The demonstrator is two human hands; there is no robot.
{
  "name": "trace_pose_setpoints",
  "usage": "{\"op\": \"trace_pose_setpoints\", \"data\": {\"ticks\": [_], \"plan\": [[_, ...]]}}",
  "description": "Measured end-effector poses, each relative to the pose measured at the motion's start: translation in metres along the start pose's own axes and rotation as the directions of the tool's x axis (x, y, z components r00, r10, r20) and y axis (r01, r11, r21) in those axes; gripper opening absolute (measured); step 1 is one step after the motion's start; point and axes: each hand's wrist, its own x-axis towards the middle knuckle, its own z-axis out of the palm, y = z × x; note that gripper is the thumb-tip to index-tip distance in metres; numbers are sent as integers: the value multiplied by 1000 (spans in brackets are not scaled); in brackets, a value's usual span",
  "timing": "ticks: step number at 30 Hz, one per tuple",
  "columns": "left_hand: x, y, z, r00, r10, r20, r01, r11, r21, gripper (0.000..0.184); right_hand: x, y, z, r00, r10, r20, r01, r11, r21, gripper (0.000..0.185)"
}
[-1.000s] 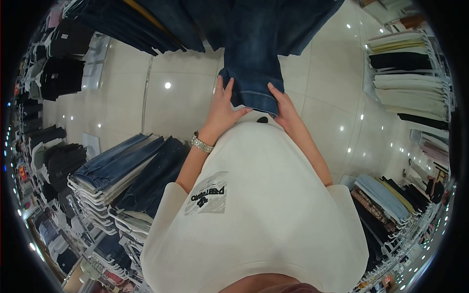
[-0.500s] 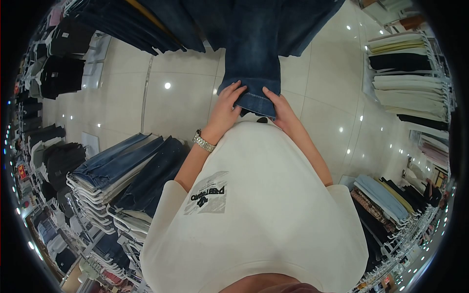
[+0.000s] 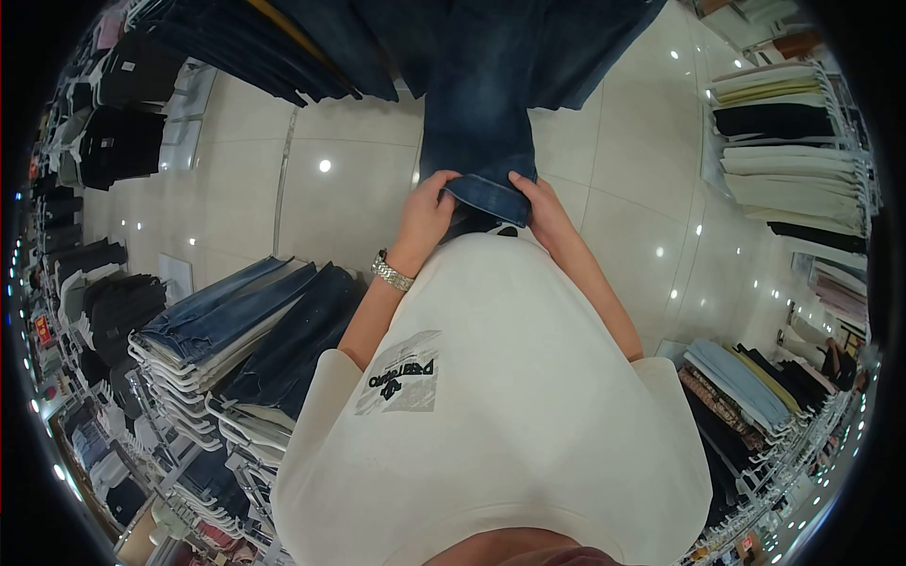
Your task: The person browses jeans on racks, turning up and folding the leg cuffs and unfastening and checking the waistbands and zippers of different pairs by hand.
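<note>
A dark blue jeans leg [image 3: 478, 123] stretches toward me from the top of the head view, its hem end held close to my white shirt. My left hand [image 3: 427, 212] pinches the left edge of the hem, which shows as a folded band [image 3: 491, 198]. On that wrist is a metal watch [image 3: 393, 272]. At the band's right edge, my right hand [image 3: 547, 206] grips with the thumb on top; its other fingers are mostly hidden underneath. The jeans' upper part runs out of view.
More dark jeans [image 3: 236, 47] hang in a row along the top. Left of me stands a rack of folded jeans on white hangers [image 3: 231, 311]. Racks of pale and black trousers [image 3: 788, 170] line the right, with another rack [image 3: 741, 387] lower right. Glossy floor tiles [image 3: 349, 179] lie between.
My left fingers, earlier laid over the leg, have drawn back to the hem's left edge. The hem band is now turned and folded more, and the leg has shifted slightly left.
</note>
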Motion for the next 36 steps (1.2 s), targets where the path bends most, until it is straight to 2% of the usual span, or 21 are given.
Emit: {"op": "trace_pose_setpoints", "data": {"ticks": [1,3,6,8,9,12,15,18,21,27,31,36], "plan": [[-1,3,-2,998,-54,23,54,999,-4,22,2,2,-1,999,-48,-6,47,999,-24,50],[-1,-2,0,999,-49,14,48,998,26,22,7,6,-6,989,-144,-17,142,987,-71,53],[0,-5,2,998,-54,11,54,998,34,22,9,11,-11,954,-290,-77,259,926,-273,56],[0,-9,3,997,-75,14,75,997,18,22,12,14,-11,929,-369,26,348,848,-400,58],[1,-11,4,996,-90,16,90,996,6,23,10,14,-8,912,-401,80,391,799,-456,59],[2,-13,5,995,-100,19,100,995,-5,23,3,12,0,820,-494,291,520,427,-740,64],[3,-15,6,998,-61,24,61,998,-6,23,-7,5,13,833,-431,346,479,250,-841,70],[1,-17,8,998,-42,46,42,999,-9,22,-6,8,13,827,-431,361,466,167,-869,67],[-1,-16,8,995,-45,87,47,999,-16,21,3,16,3,833,-457,311,413,140,-900,54],[-2,-15,7,993,-50,105,57,997,-58,21,16,24,-14,783,-549,292,456,188,-870,33],[-2,-12,7,989,-85,123,94,993,-71,22,17,20,-17,759,-605,242,453,223,-863,28],[3,-18,10,995,-69,67,70,997,-23,27,16,17,-17,746,-634,206,436,230,-870,27]]}}
